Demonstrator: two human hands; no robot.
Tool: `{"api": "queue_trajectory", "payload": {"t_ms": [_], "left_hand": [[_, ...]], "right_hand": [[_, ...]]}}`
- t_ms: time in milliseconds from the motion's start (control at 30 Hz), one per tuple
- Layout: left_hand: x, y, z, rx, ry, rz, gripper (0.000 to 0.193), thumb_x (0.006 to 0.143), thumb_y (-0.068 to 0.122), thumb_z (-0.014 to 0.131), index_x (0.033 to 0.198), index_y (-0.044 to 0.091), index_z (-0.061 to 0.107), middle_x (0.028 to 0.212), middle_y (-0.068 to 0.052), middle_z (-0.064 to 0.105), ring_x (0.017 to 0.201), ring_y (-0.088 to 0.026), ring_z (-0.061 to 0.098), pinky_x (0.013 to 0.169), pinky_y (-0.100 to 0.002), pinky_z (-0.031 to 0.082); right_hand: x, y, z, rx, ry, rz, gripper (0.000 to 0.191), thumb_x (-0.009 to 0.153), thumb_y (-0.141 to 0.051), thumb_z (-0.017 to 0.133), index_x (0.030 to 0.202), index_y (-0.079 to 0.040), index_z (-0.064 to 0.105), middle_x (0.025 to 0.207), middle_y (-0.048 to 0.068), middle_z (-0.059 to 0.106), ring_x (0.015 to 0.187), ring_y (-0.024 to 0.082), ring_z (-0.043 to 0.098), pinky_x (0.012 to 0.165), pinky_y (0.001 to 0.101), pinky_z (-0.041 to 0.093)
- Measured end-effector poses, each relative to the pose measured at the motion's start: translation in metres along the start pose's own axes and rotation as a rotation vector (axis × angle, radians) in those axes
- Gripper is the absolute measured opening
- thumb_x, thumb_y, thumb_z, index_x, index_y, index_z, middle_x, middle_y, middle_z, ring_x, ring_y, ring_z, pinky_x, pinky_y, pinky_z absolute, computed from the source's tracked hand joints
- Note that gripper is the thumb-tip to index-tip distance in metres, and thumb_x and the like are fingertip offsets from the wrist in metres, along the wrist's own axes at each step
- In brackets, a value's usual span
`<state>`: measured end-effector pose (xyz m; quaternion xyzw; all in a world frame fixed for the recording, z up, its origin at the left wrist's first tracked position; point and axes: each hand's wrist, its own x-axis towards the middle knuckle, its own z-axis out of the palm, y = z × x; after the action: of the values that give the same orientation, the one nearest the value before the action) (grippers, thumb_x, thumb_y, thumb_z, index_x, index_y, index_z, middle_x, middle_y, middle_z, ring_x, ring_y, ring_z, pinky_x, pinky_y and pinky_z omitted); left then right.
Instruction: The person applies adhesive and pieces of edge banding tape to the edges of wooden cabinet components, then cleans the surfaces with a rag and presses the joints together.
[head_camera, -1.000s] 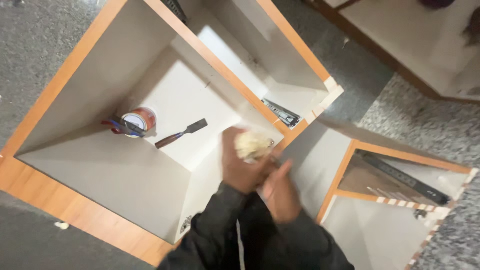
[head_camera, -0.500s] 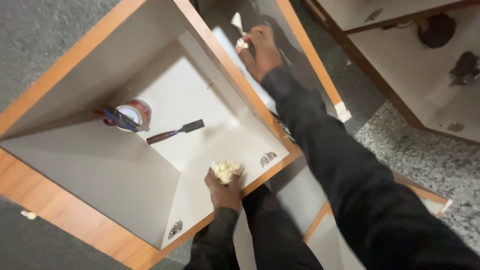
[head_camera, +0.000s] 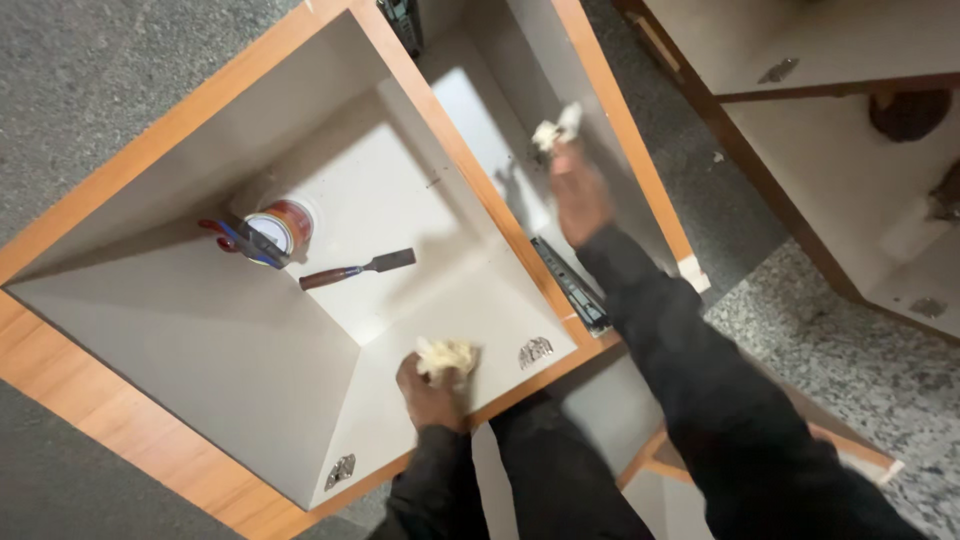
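Left hand (head_camera: 432, 392): clamped on crumpled rag (head_camera: 446, 357), pressed to cabinet panel (head_camera: 400, 400).
Right hand (head_camera: 580, 195): gripping 2nd rag (head_camera: 556, 128), arm's long axis pointing up-frame.

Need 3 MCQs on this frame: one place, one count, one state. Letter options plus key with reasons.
1. Where does the chisel lie?
A on the floor
B inside the big cabinet compartment
C in the right hand

2. How many rags show?
A one
B two
C four

3. What does the left hand do?
A presses a rag on the panel
B hangs empty
C grips the can

Key: B, the chisel rests on the inner panel beside the can; B, one rag per hand, the other at the right hand; A, its fingers close over the rag.
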<state>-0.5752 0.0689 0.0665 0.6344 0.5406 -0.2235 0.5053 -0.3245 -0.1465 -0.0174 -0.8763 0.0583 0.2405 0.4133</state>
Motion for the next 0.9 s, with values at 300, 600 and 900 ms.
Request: {"api": "queue_trajectory", "payload": {"t_ms": [300, 600, 900], "left_hand": [[-0.009, 0.067, -0.007, -0.474, -0.308, 0.035, 0.033, 0.097, 0.029, 0.062, 0.114, 0.001, 0.063, 0.1, -0.013, 0.071, 0.086, -0.025, 0.07, 0.068, -0.04, 0.057], [-0.013, 0.012, -0.005, -0.67, -0.467, -0.079, 0.083, 0.106, 0.076, 0.037, 0.104, -0.003, 0.063, 0.079, -0.014, 0.066, 0.064, -0.028, 0.066, 0.058, -0.038, 0.056], [-0.105, 0.084, 0.028, 0.061, -1.227, 0.201, 0.06, 0.098, 0.062, 0.046, 0.123, 0.012, 0.067, 0.099, -0.007, 0.069, 0.09, -0.02, 0.067, 0.076, -0.038, 0.056]], "right_hand": [[-0.263, -0.156, 0.029, -0.143, -0.035, -0.431, 0.055, 0.105, -0.031, 0.05, 0.138, 0.013, 0.044, 0.154, 0.042, 0.035, 0.147, 0.062, 0.025, 0.118, 0.0549, 0.031], [-0.308, -0.178, -0.011, 0.305, -0.042, -0.189, 0.074, 0.093, -0.053, 0.068, 0.14, 0.002, 0.051, 0.149, 0.032, 0.051, 0.137, 0.045, 0.055, 0.11, 0.0492, 0.047], [-0.341, -0.057, -0.059, 0.276, 0.322, 0.05, 0.045, 0.081, -0.019, 0.086, 0.114, 0.001, 0.063, 0.132, 0.019, 0.071, 0.114, 0.025, 0.071, 0.096, 0.0365, 0.06]]}}
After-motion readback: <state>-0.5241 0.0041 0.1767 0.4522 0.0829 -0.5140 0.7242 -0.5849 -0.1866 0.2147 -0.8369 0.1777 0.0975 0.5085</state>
